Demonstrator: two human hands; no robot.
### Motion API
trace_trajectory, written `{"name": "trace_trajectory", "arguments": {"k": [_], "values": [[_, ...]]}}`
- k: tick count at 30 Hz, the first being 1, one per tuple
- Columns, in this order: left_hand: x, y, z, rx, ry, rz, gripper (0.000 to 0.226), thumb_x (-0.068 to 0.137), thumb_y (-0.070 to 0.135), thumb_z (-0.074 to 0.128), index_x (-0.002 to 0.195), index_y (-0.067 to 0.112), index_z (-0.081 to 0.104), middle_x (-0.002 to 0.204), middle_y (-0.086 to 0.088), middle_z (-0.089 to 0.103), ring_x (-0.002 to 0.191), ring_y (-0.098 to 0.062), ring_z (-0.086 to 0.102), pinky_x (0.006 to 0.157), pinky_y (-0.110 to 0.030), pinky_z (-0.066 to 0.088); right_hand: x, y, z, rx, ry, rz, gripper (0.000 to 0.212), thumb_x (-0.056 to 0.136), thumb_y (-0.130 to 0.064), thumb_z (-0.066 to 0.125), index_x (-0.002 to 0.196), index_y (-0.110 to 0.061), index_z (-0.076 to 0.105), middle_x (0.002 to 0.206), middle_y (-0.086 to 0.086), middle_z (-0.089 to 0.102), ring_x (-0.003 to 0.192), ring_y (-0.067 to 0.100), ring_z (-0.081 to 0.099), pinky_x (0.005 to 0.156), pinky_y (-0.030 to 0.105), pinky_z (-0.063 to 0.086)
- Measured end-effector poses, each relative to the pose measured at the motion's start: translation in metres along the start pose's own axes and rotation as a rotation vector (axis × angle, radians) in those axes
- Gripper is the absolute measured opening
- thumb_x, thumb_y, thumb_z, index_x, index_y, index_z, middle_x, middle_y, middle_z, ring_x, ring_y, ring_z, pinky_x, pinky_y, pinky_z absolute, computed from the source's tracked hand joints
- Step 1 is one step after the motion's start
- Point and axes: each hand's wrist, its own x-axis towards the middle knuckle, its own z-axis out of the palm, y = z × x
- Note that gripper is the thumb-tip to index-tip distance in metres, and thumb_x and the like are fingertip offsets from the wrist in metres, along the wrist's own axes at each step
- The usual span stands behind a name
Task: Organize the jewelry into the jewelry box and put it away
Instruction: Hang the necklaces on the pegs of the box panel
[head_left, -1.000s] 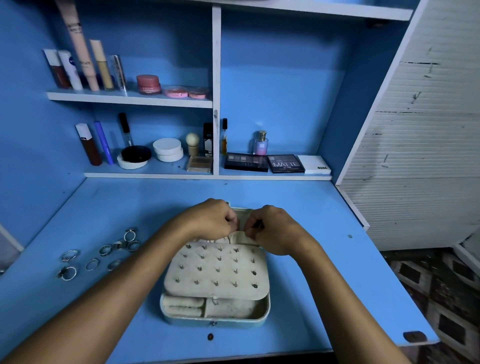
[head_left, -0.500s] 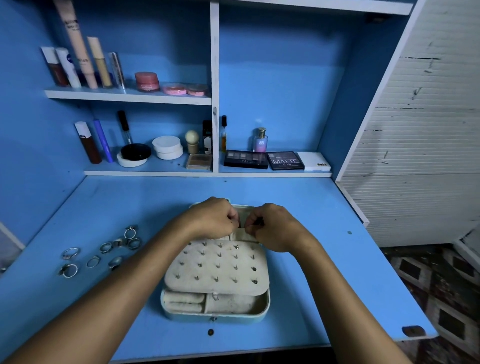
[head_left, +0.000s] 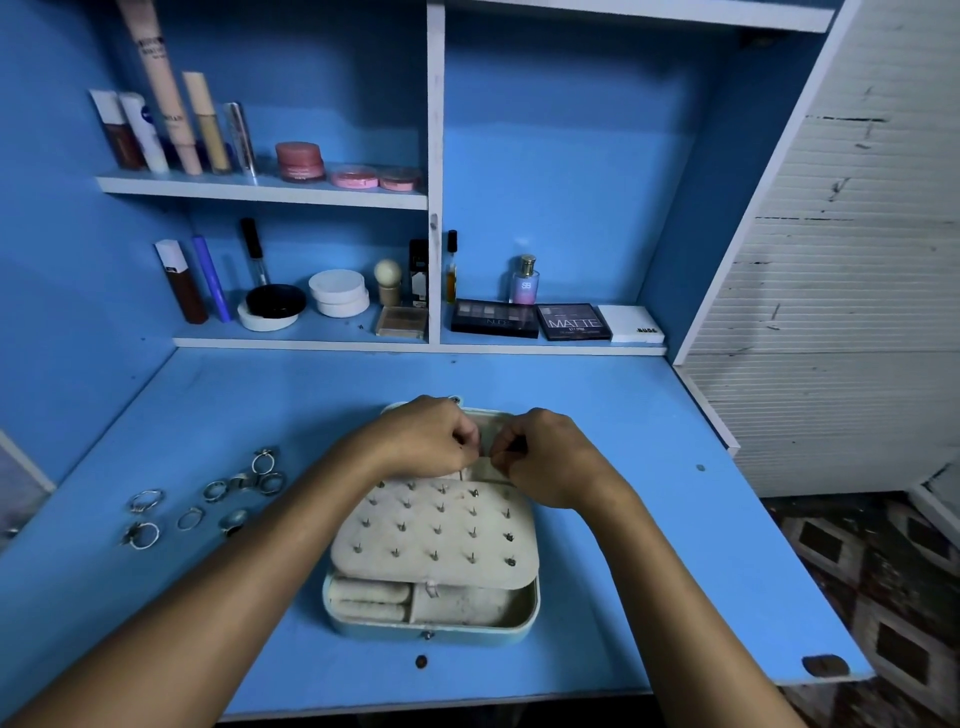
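Note:
A pale blue jewelry box (head_left: 332, 597) lies open in the middle of the blue desk. A beige panel (head_left: 436, 535) studded with several earrings covers most of it, and beige ring rolls (head_left: 369, 603) show at its near left. My left hand (head_left: 431, 441) and my right hand (head_left: 550, 457) meet over the box's far end. Their fingertips are pinched together on a small, thin jewelry piece (head_left: 485, 457) that I cannot make out clearly. Several silver rings (head_left: 228, 493) lie loose on the desk to the left of the box.
Two shelves at the back hold cosmetics: tubes (head_left: 161, 130), pink jars (head_left: 298, 161), white jars (head_left: 337, 293), a perfume bottle (head_left: 523, 280) and eyeshadow palettes (head_left: 571, 322). A white slatted panel (head_left: 831, 312) stands at the right. The desk's right edge (head_left: 810, 597) drops to a patterned floor.
Both hands stay pinched together over the box's far end with only slight finger movement. The box and the rings have not moved.

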Motion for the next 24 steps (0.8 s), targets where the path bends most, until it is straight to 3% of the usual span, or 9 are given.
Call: {"name": "trace_trajectory", "arguments": {"k": [7, 11, 15, 20, 24], "values": [[-0.002, -0.01, 0.004, -0.071, 0.073, 0.033, 0.021, 0.084, 0.018, 0.066, 0.08, 0.037, 0.073, 0.077, 0.024, 0.066, 0.074, 0.002, 0.063, 0.07, -0.022, 0.056, -0.003, 0.002, 0.008, 0.064, 0.109, 0.015, 0.029, 0.082, 0.0, 0.061, 0.071, -0.024, 0.072, 0.072, -0.014, 0.063, 0.066, -0.001, 0.057, 0.052, 0.002, 0.04], [-0.005, -0.017, 0.003, -0.161, 0.138, 0.071, 0.015, 0.086, 0.018, 0.07, 0.083, 0.032, 0.075, 0.074, 0.02, 0.067, 0.067, 0.01, 0.06, 0.059, -0.01, 0.045, -0.007, 0.006, 0.01, 0.135, 0.171, -0.005, 0.02, 0.081, -0.004, 0.071, 0.074, -0.023, 0.074, 0.073, -0.014, 0.066, 0.069, -0.001, 0.058, 0.057, 0.001, 0.04], [-0.017, -0.032, -0.001, -0.268, 0.307, 0.113, 0.011, 0.087, 0.021, 0.072, 0.085, 0.032, 0.076, 0.071, 0.024, 0.067, 0.069, 0.004, 0.06, 0.06, -0.011, 0.042, -0.016, 0.015, 0.013, 0.266, 0.279, -0.064, 0.008, 0.085, -0.012, 0.075, 0.082, -0.019, 0.074, 0.076, -0.015, 0.068, 0.07, -0.001, 0.061, 0.065, 0.005, 0.043], [-0.048, -0.06, 0.006, -0.46, 0.551, 0.092, 0.015, 0.089, 0.015, 0.07, 0.089, 0.029, 0.074, 0.088, 0.023, 0.07, 0.087, 0.002, 0.063, 0.072, -0.006, 0.044, -0.041, 0.026, 0.02, 0.531, 0.433, -0.089, 0.014, 0.089, -0.007, 0.07, 0.082, -0.019, 0.071, 0.081, -0.013, 0.07, 0.078, 0.004, 0.064, 0.062, 0.012, 0.046], [-0.073, -0.075, 0.031, -0.522, 0.65, 0.016, 0.018, 0.091, 0.013, 0.067, 0.092, 0.03, 0.073, 0.094, 0.025, 0.07, 0.092, 0.002, 0.063, 0.074, -0.007, 0.044, -0.055, 0.035, 0.03, 0.631, 0.456, -0.092, 0.024, 0.09, 0.003, 0.063, 0.082, -0.018, 0.071, 0.08, -0.01, 0.071, 0.073, 0.006, 0.064, 0.057, 0.014, 0.046]]}}
